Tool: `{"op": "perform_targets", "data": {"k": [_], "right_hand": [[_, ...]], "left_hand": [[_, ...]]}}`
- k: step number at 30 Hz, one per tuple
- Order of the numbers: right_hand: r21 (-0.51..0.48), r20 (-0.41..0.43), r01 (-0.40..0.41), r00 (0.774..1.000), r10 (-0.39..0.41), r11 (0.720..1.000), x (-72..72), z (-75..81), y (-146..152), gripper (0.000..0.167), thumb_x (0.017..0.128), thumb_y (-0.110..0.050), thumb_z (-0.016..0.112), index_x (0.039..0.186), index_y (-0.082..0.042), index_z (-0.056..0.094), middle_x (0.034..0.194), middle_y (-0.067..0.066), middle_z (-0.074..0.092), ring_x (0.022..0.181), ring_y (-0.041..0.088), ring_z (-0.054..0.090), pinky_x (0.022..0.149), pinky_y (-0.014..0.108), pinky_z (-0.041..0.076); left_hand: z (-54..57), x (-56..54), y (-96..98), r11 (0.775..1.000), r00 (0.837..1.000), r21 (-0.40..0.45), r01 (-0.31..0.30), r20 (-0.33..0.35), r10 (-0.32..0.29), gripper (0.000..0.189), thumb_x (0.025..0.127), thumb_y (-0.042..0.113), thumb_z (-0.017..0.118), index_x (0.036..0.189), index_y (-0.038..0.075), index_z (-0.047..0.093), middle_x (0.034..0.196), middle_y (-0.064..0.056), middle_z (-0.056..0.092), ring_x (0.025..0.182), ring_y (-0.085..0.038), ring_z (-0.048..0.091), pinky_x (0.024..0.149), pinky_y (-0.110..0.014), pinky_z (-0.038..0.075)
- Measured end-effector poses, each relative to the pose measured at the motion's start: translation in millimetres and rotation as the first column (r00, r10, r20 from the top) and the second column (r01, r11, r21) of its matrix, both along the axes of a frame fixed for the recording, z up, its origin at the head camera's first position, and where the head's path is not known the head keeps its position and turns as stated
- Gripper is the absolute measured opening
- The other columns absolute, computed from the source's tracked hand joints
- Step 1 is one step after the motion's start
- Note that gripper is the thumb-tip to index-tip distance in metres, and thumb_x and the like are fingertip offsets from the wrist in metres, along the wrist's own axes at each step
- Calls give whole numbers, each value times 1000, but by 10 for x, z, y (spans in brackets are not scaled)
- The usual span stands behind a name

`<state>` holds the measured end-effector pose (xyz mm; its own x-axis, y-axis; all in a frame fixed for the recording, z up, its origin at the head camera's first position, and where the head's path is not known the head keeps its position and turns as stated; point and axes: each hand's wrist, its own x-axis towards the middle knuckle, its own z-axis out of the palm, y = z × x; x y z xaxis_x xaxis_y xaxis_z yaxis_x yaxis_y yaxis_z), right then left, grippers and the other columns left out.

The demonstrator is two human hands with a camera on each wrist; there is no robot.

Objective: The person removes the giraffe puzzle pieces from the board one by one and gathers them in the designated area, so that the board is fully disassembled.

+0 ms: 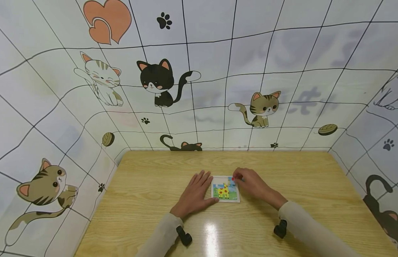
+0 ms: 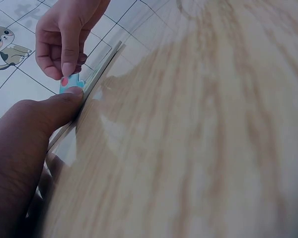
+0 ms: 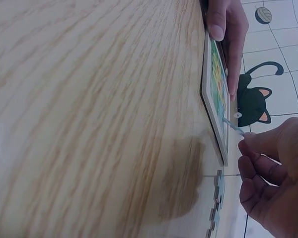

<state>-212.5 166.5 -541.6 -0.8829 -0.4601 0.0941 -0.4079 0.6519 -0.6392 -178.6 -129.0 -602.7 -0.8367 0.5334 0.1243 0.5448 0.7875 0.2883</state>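
Note:
A small giraffe jigsaw puzzle in a white tray [image 1: 219, 180] lies on the table; the picture fills its lower part, while the upper left shows bare white. My left hand [image 1: 195, 192] rests beside the tray with fingers extended, its thumb on the near left edge. With thumb and fingertips my right hand [image 1: 250, 182] pinches a light blue puzzle piece [image 2: 72, 83] with a red spot, at the tray's upper right. In the right wrist view that piece [image 3: 233, 126] stands tilted, its lower end at the puzzle surface.
Several loose puzzle pieces [image 3: 216, 203] lie past the tray's end in the right wrist view. The wooden table [image 1: 147, 185] meets a wall [image 1: 212, 121] with cat drawings at its back edge. A bright light reflection shows on the tabletop near the front.

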Motion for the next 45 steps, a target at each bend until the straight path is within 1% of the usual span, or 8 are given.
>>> {"op": "perform_targets", "data": {"k": [3,8,11,15,20,28,38,45], "right_hand": [[-25,-15,3,1000,-3,1000,2,-24,16,7,104,-6,76,110,-10,75,100,-1,75,96,12,69,83,39,59],[-52,-30,11,999,-13,999,21,-34,26,11,102,-4,77,112,-8,76,99,-2,76,93,11,70,81,35,60],[-69,-40,16,999,-19,997,32,-21,46,10,102,-4,77,112,-8,77,99,0,77,92,11,70,80,33,60],[-106,-67,32,997,-39,994,32,-7,122,9,103,-4,77,110,-9,79,99,0,78,90,12,71,77,31,60],[-138,-96,65,992,-79,988,9,-17,251,13,101,0,78,110,-10,78,95,-4,76,86,12,69,71,28,57],[-188,-130,98,984,-123,977,6,-12,431,14,100,2,78,107,-10,78,93,5,78,78,12,66,62,27,52],[-196,-131,174,971,-202,965,33,-30,648,5,104,-5,76,104,-10,77,92,8,77,76,15,64,62,26,50],[-211,-158,201,959,-237,956,67,-61,819,7,105,-6,75,106,-12,78,94,6,78,81,9,64,66,24,50]], "left_hand": [[13,6,1,1000,1000,-4,0,-6,0,98,103,79,51,174,13,34,183,-6,25,171,-29,16,138,-50,15],[37,9,6,1000,1000,-11,-10,17,11,98,103,77,52,175,14,33,183,-5,24,171,-27,13,139,-48,12],[34,9,3,1000,1000,3,-6,19,6,98,103,77,53,174,13,34,183,-6,25,171,-28,15,138,-50,13],[25,9,-1,1000,1000,14,4,8,-4,98,103,78,51,174,12,35,182,-8,26,170,-31,17,138,-52,15],[16,7,-8,1000,1000,12,3,10,-3,99,103,79,50,175,12,33,183,-7,24,171,-30,16,138,-51,13],[-18,-4,-16,1000,1000,-11,-5,25,6,101,102,82,47,176,16,29,185,-2,19,172,-24,9,139,-46,7],[-64,-16,-31,1000,1000,7,8,-9,-7,101,103,84,43,176,15,32,184,-4,22,171,-27,12,139,-48,11],[3,3,-25,1000,1000,23,7,24,-7,100,103,80,50,176,14,31,184,-4,21,171,-27,11,139,-47,7]]}}
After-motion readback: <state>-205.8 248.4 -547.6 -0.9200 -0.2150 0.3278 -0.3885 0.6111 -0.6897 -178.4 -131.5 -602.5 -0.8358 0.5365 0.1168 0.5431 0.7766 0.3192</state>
